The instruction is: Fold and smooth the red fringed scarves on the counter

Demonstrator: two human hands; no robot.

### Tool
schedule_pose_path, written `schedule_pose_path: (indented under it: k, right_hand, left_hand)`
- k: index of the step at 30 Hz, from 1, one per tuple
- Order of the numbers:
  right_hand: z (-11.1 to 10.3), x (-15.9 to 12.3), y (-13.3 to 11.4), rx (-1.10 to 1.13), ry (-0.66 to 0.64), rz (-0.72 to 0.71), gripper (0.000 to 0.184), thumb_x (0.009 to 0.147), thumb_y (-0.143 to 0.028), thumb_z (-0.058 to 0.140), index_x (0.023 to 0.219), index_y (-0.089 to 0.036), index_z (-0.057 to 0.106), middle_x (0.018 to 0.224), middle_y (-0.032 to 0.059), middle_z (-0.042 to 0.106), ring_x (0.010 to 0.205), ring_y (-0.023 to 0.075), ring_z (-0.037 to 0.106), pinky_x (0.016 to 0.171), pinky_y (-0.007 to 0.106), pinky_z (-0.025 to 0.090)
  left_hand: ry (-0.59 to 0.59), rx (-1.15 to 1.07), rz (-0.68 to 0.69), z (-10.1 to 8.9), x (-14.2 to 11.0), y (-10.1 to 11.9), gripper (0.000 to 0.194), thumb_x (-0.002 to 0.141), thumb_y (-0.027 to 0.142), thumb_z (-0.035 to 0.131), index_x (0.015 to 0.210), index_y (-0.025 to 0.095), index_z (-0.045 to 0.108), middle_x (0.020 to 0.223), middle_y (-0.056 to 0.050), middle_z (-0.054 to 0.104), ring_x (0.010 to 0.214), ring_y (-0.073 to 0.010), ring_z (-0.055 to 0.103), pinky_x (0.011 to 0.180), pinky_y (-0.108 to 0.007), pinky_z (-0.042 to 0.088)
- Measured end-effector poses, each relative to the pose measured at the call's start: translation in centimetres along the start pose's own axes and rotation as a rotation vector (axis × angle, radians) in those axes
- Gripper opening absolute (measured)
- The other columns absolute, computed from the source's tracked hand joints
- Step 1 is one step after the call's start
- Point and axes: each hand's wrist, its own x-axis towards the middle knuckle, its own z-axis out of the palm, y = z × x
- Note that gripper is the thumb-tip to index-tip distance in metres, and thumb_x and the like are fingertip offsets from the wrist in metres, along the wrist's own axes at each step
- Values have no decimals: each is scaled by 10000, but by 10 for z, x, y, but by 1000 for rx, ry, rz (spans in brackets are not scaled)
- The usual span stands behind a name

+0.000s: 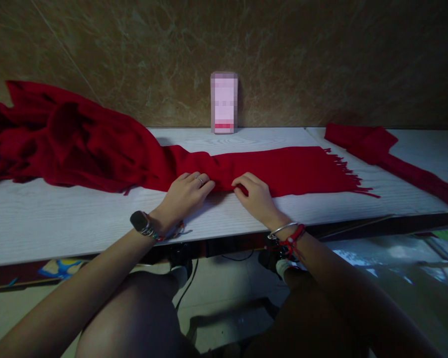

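A long red scarf (283, 166) lies across the white table (59, 219), bunched in a heap at the left and flat toward a fringed end at the right. My left hand (184, 191), with a ring and a wrist watch, rests on the scarf's near edge with curled fingers gripping the cloth. Close beside it, my right hand (256, 194), with bracelets at the wrist, pinches the same near edge.
A second red cloth (377, 144) lies at the table's right end. A small blurred upright card (224, 103) leans against the brown marbled wall behind. Below the table edge are my knees, cables and the floor.
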Motion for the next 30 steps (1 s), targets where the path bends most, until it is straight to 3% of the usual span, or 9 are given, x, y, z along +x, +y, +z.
schedule_pose_path:
  k: [6,13,20,27,30]
  right_hand:
    - [0,1,0,10,-4,34,171,753,-60,491,748,-209,573,789,23,590,768,161,561,729,290,439]
    - [-1,2,1,10,-28,67,160,755,-61,501,753,-202,576,788,24,578,762,161,548,724,295,431]
    - [-2,2,-1,15,-46,88,160,760,-63,505,763,-201,586,793,20,576,755,156,541,710,289,422]
    - [-1,1,-1,7,-46,81,182,759,-44,493,771,-196,593,799,24,577,754,154,543,704,283,421]
    - [-1,1,0,8,-45,80,185,760,-49,491,766,-203,593,802,22,582,759,156,548,704,286,427]
  left_hand:
    - [-3,1,-54,-4,-1,3,272,867,62,380,905,127,642,848,-90,652,748,-182,586,589,-253,449]
    - [-176,-88,-171,-9,-1,3,314,898,93,314,947,138,622,837,-64,601,737,-152,545,532,-213,396]
    - [-172,-108,-181,-4,-2,2,359,885,68,283,964,127,628,811,-63,574,741,-162,512,578,-233,409]
    - [-200,-48,-198,-8,0,3,191,820,100,439,869,141,619,860,-84,603,749,-181,531,592,-258,420]
    - [-185,-99,-226,-8,0,4,224,811,60,411,892,137,605,850,-88,599,742,-186,541,602,-263,427]
